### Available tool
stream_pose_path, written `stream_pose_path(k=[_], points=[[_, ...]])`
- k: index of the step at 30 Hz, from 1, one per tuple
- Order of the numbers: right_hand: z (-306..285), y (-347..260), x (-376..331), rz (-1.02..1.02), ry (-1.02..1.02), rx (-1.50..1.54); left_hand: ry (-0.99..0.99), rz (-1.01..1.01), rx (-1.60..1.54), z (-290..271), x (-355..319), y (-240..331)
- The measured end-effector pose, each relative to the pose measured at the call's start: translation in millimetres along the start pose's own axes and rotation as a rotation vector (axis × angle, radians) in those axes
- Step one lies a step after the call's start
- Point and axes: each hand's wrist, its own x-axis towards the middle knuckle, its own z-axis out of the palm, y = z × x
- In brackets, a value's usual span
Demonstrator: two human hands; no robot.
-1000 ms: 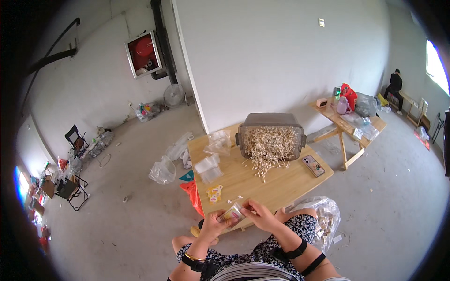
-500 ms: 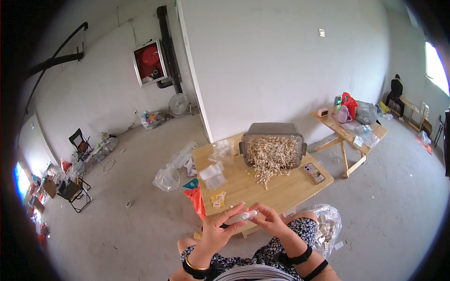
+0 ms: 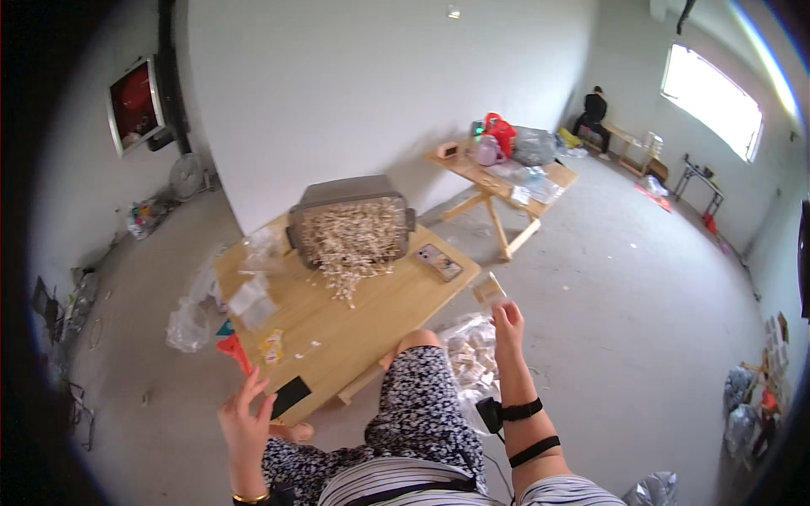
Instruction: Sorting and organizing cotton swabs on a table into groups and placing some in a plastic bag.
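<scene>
My right hand (image 3: 508,325) is raised at the right, pinching a small clear packet of cotton swabs (image 3: 489,291) by its lower end. Below that hand, on the floor, stands a big clear plastic bag (image 3: 471,354) filled with several similar packets. My left hand (image 3: 246,417) is at the near left corner of the wooden table (image 3: 354,325), fingers apart and holding nothing. Beside its fingertips lies a flat black rectangle (image 3: 291,398). A grey plastic bin (image 3: 348,187) lies tipped on its side on the table, loose cotton swabs (image 3: 350,236) spilling from it.
On the table are a phone (image 3: 440,262), clear plastic bags (image 3: 253,302), yellow-and-white slips (image 3: 271,347) and a few stray swabs. A red bag (image 3: 234,351) hangs at its left edge. Another wooden table (image 3: 472,174) with bags stands behind; a person (image 3: 594,118) sits farther back.
The view has swung right. My hands, together around a small packet before, are now far apart. My right hand has carried a packet out over the floor bag; my left hand has let go.
</scene>
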Motion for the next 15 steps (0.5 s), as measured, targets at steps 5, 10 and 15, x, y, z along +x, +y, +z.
stream_pose_path(k=[5,10,15], points=[[-140.7,90.1,-27.4,0.408,-0.097,-0.768,-0.165,-0.176,0.017,13.9,-35.0,-28.2],[-188.8,139.8,-55.4,0.624,-0.112,-0.813,-0.194,-0.185,-0.016,29.3,-33.9,-27.0],[-165.5,146.9,-52.1,0.793,-0.274,-0.796,-0.192,-0.171,-0.018,28.6,-23.7,-14.8]])
